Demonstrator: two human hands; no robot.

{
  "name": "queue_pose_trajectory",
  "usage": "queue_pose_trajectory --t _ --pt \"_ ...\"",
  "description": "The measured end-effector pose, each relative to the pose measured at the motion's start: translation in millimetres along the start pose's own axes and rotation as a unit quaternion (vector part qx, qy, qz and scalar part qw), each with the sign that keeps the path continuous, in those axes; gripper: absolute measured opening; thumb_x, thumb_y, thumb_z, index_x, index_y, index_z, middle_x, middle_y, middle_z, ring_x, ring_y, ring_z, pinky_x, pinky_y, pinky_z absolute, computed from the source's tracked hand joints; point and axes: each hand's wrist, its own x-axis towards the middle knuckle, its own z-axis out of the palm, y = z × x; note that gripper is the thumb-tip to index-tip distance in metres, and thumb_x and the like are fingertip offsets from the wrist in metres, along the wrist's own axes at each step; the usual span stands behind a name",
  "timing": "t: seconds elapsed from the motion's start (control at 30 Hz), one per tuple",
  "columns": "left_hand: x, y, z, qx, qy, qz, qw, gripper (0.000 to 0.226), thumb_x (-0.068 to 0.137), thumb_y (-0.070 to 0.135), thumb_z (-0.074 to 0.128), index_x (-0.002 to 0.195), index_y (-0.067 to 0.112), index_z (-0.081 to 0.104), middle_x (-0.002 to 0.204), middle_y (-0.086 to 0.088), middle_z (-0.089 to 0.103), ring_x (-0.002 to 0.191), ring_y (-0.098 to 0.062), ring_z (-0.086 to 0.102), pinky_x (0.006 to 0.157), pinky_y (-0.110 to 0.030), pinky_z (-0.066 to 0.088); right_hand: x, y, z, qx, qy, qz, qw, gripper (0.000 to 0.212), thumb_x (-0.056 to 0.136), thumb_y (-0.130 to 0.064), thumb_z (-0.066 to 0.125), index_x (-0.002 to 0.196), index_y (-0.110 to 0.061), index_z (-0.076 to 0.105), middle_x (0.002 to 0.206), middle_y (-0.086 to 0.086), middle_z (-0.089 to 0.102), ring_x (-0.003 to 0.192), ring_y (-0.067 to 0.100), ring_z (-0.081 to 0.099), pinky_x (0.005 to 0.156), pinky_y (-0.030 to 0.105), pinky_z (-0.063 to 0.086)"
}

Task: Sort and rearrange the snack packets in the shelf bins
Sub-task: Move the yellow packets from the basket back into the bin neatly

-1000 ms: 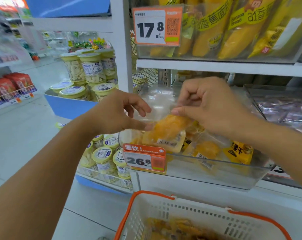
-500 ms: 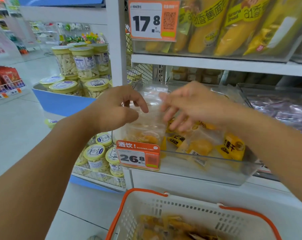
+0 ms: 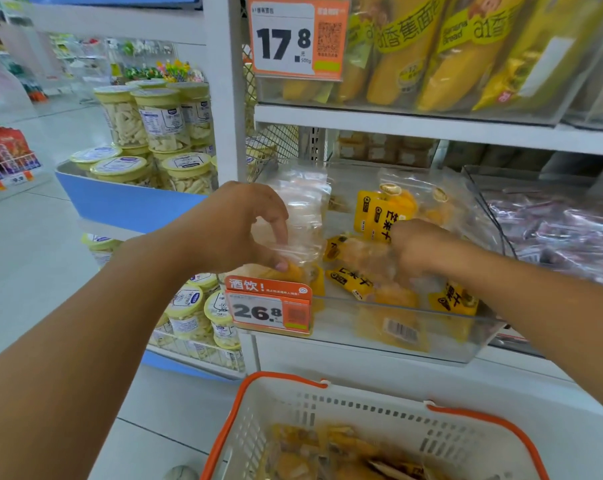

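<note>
**Both hands in the mango bin**

We reach into the clear plastic bin (image 3: 414, 344) on the middle shelf, the one with the orange 26.8 price tag (image 3: 270, 306) clipped to its front left corner. Our left hand (image 3: 237, 226) is at the bin's left end, its fingers curled down and its thumb and fingertips pinching the clear top of a snack packet (image 3: 300, 220) that stands upright there, yellow fruit showing at its bottom just behind the tag. Our right hand (image 3: 417, 251) is lower, in the middle of the bin, knuckles up and fingers bent down into the loose yellow packets (image 3: 383, 216); we cannot tell whether it grips one or only presses on them, as the fingertips are hidden among the wrappers. More of these packets lie flat along the bin's floor, one with its barcode facing the front wall.

Below us stands a white basket (image 3: 390, 410) with an orange rim, with more yellow packets in its bottom. On the shelf above, a bin of banana bread packs (image 3: 455, 53) carries a 17.8 price tag (image 3: 298, 38). To the right is a neighbouring bin with purplish wrappers (image 3: 563, 226). To the left, yellow-lidded jars (image 3: 158, 123) are stacked on a blue display stand (image 3: 126, 206).
</note>
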Motion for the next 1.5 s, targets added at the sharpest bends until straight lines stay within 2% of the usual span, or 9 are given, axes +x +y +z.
queue_pose_trajectory --t 0.13,0.27,0.5,0.63,0.83,1.03,1.23,1.33,1.5 --pt "-4.4 -6.7 -4.0 -0.035 0.009 -0.031 0.999 0.042 0.059 0.045 0.091 0.093 0.033 0.070 0.101 0.020 0.066 0.098 0.006 0.058 0.090 -0.024 0.048 -14.9 10.0 7.0 0.000 -0.107 -0.071 0.992 0.027 0.081 -0.032 0.080 0.099 -0.016 0.069 0.093 -0.001 0.065 0.089 0.023 0.066 0.079 0.031 0.056" --pt "-4.9 -8.1 -3.8 -0.034 0.010 -0.038 0.999 0.046 0.060 0.049 0.088 0.098 0.034 0.068 0.101 0.020 0.066 0.097 0.009 0.056 0.084 -0.018 0.045 -12.8 5.9 14.5 -0.047 -0.152 -0.115 0.981 0.105 0.063 -0.070 0.080 0.152 -0.039 0.035 0.153 -0.007 0.041 0.137 0.023 0.043 0.112 0.038 0.041" --pt "-9.0 -8.4 -5.2 -0.038 0.011 -0.049 0.998 0.036 0.067 0.055 0.081 0.095 0.034 0.072 0.101 0.019 0.067 0.100 0.005 0.058 0.085 -0.015 0.046 -20.3 -3.3 7.1 -0.024 -0.170 -0.015 0.985 0.116 0.049 -0.073 0.086 0.140 -0.011 0.050 0.139 0.006 0.056 0.119 0.028 0.058 0.099 0.035 0.051" --pt "-7.6 -10.9 -4.5 -0.021 0.011 -0.067 0.997 0.035 0.070 0.061 0.075 0.094 0.036 0.071 0.107 0.018 0.065 0.101 -0.002 0.057 0.084 -0.023 0.049 -28.1 9.1 -0.5 0.099 -0.071 -0.027 0.992 0.055 0.059 -0.041 0.095 0.095 -0.014 0.064 0.097 0.008 0.065 0.074 0.021 0.067 0.056 0.029 0.056" --pt "-6.9 -7.8 -9.4 -0.033 -0.010 -0.073 0.997 0.045 0.065 0.073 0.062 0.090 0.037 0.074 0.106 0.018 0.066 0.102 -0.003 0.056 0.084 -0.027 0.046 -92.5 24.8 -66.9 0.219 -0.030 -0.205 0.953 0.018 0.078 -0.016 0.083 0.086 -0.026 0.071 0.088 0.005 0.073 0.077 0.022 0.072 0.065 0.035 0.062" --pt "-11.1 -11.6 -14.4 -0.058 0.001 -0.064 0.996 0.003 0.089 0.036 0.069 0.089 0.034 0.071 0.101 0.014 0.072 0.098 -0.005 0.064 0.090 -0.031 0.051 -111.1 -34.5 -68.2 0.329 0.131 -0.332 0.874 0.012 0.086 -0.013 0.077 0.094 -0.022 0.073 0.081 0.000 0.074 0.073 0.015 0.073 0.067 0.038 0.063" --pt "-18.1 -15.4 -19.2 -0.100 0.000 -0.083 0.992 0.026 0.095 0.003 0.060 0.098 0.024 0.076 0.095 0.009 0.075 0.092 -0.009 0.070 0.084 -0.031 0.056 -101.1 -87.6 -19.3 0.271 0.204 -0.315 0.886 0.021 0.085 -0.024 0.078 0.078 -0.038 0.063 0.080 -0.010 0.067 0.077 0.007 0.063 0.068 0.029 0.049" --pt "-18.3 -10.1 -22.0 -0.167 0.005 -0.118 0.979 0.026 0.100 0.007 0.051 0.099 0.017 0.076 0.105 0.004 0.074 0.103 -0.002 0.065 0.091 -0.021 0.046 -98.4 -93.5 -16.9 0.264 0.187 -0.305 0.896 0.015 0.086 -0.024 0.077 0.083 -0.035 0.068 0.079 -0.007 0.068 0.075 0.010 0.064 0.068 0.030 0.051" --pt "-19.2 -5.4 -24.0 -0.180 0.007 -0.107 0.978 0.040 0.077 0.058 0.071 0.088 0.020 0.078 0.104 -0.011 0.073 0.105 -0.029 0.066 0.102 -0.047 0.049 -87.3 -101.3 -29.7 0.177 0.144 -0.296 0.927 0.021 0.083 -0.025 0.081 0.081 -0.008 0.069 0.076 0.010 0.067 0.065 0.020 0.062 0.062 0.034 0.051"
